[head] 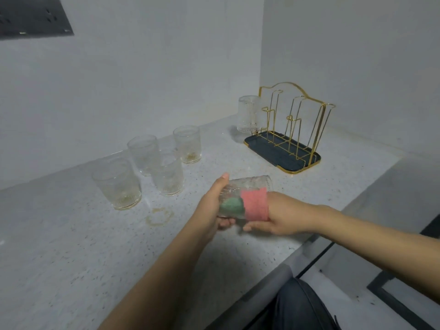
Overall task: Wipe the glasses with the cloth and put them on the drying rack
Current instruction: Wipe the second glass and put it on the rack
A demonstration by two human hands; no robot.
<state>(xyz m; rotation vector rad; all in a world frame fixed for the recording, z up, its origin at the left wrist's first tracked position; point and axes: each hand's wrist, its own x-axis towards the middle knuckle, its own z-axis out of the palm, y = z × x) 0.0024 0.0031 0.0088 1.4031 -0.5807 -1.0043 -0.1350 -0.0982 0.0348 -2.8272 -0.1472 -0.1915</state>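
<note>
The glass (245,186) in the person's hands is clear, with a ribbed, patterned wall. It lies tilted on its side above the counter (71,246), its base toward the left hand (214,206) and its mouth toward the right hand (276,219). The cloth (256,203) is pink where it wraps over the rim; a green part shows through the wall, so it seems to be pushed inside, though the blur makes this hard to confirm.

The left hand grips the glass around its base end, thumb on top and fingers curled below. The right hand holds the cloth at the mouth, thumb under the glass, and its fingers are hidden by the cloth.

Four more glasses (142,153) stand upright in a group on the counter, to the left behind the hands. A yellowish ring stain (159,216) marks the surface in front of them. The drying rack (289,129), gold wire on a dark tray, stands in the far right corner near the wall (357,55), with one glass upside down (248,114) at its left end. Between hands and rack the counter is bare. The counter's front edge runs just under the right wrist.
</note>
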